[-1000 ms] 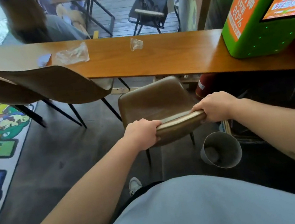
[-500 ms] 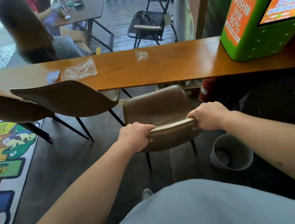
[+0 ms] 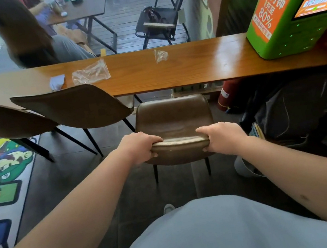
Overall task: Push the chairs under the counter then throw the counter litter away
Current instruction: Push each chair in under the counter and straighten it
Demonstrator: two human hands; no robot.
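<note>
Gripping chair back (image 3: 178, 145) — fingers (image 3: 206, 149) curled.

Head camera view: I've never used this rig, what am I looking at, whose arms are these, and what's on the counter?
This single picture comes from a camera worn on a person's head, looking forward and down. The bare arms are that person's own. The left hand and right hand both grip the top edge of a brown chair's backrest, which faces the wooden counter. On the counter lie a clear plastic bag, a small clear wrapper, a bluish paper scrap and a green kiosk. Two more chairs stand to the left.
</note>
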